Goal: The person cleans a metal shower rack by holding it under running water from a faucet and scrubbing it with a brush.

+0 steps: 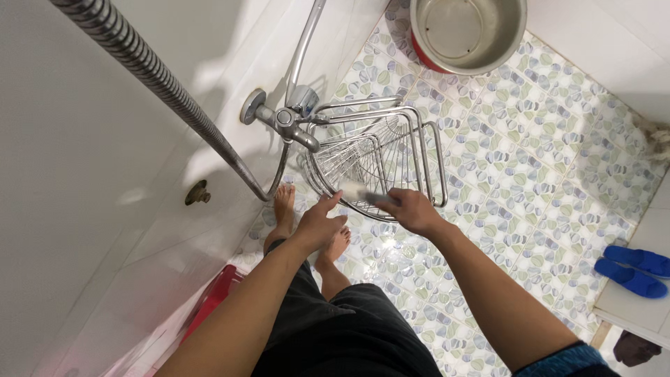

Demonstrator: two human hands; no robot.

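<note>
A shiny metal wire corner rack [380, 150] stands on the patterned floor in front of my bare feet. My left hand [317, 223] grips the rack's curved front rim, thumb up. My right hand [412, 209] holds a small brush [363, 194] with pale bristles pressed against the same rim, just right of my left hand. The brush handle is mostly hidden in my fist.
A chrome tap [283, 119] with a ribbed shower hose [160, 84] sticks out of the white tiled wall at left. A metal pot [467, 31] sits on the floor at the top. A red stool [213, 300] is by my leg. Blue slippers [635, 269] lie at right.
</note>
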